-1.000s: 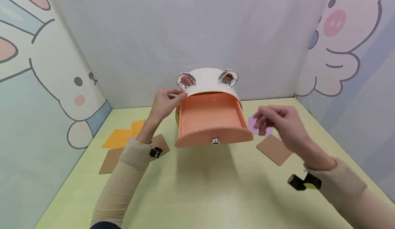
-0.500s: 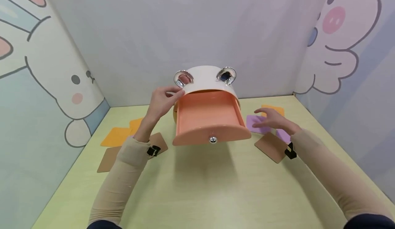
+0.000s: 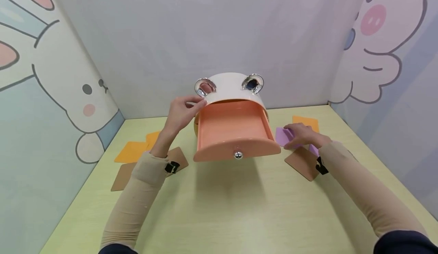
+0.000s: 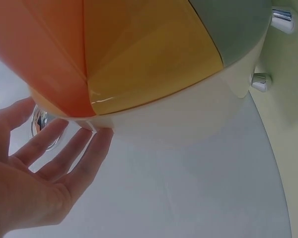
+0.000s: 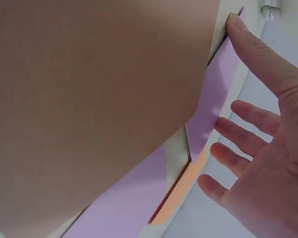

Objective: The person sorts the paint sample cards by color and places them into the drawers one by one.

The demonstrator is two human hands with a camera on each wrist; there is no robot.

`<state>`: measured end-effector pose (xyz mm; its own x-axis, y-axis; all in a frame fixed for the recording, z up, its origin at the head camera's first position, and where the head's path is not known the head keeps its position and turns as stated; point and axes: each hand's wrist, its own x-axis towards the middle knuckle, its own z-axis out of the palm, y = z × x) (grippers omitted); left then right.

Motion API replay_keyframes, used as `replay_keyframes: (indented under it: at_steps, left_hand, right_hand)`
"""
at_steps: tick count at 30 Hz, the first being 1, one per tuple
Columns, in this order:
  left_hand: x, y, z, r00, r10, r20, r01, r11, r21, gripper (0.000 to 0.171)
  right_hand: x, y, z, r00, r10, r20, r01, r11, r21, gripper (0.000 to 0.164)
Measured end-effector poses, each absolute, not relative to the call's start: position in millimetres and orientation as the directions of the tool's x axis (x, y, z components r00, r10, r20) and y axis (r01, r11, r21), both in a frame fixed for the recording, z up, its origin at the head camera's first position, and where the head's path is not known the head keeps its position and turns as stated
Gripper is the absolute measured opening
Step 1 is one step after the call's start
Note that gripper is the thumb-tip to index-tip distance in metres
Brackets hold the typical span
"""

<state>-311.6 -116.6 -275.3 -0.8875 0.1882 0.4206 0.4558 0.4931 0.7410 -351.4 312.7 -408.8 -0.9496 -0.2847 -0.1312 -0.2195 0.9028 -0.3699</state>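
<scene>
A rounded white box (image 3: 227, 83) with silver ring ears stands at the table's middle. Its upper orange drawer (image 3: 236, 126) is pulled out, with a silver knob (image 3: 238, 155) on the front. My left hand (image 3: 184, 113) touches the box's upper left edge. In the left wrist view its fingertips lie along the white shell (image 4: 154, 129), beside the yellow panel (image 4: 149, 59). On the right, my right hand (image 3: 302, 134) is over a purple card (image 3: 280, 136). The right wrist view shows the thumb at one edge of this purple card (image 5: 218, 94), the fingers spread at the opposite side.
Near the right hand lie a brown card (image 3: 304, 164), an orange card (image 3: 306, 122) and another purple card (image 3: 313, 150). Left of the box are an orange card (image 3: 130, 152) and brown cards (image 3: 121, 177). Walls with cartoon animals enclose the table (image 3: 226, 216).
My right hand has moved from above the brown card to the purple card, its fingers first spreading, then lowering to it. The left hand stays at the box; the drawer has not moved.
</scene>
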Motion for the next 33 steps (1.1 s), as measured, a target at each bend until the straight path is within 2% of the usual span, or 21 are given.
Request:
replay_keyframes:
  at_steps: [13, 19, 25, 33]
  left_hand:
    - [-314, -118, -276, -0.886, 0.196, 0.419, 0.458, 0.509, 0.729, 0.031]
    - [-314, -117, -276, -0.885, 0.198, 0.421, 0.46, 0.513, 0.725, 0.031]
    - [-314, -117, -276, -0.884, 0.198, 0.423, 0.463, 0.498, 0.734, 0.03]
    - [-315, -116, -276, -0.884, 0.186, 0.428, 0.46, 0.5, 0.734, 0.03]
  right_hand:
    - [-356, 313, -407, -0.959, -0.27, -0.084, -0.224, 0.907, -0.357, 0.094]
    - [-359, 312, -396, -0.965, -0.26, 0.025, -0.246, 0.873, -0.422, 0.093]
    - [-355, 306, -376, -0.965, -0.254, 0.073, -0.259, 0.861, -0.438, 0.094]
    - [-334, 296, -326, -0.953, -0.284, 0.103, -0.3, 0.846, -0.44, 0.092]
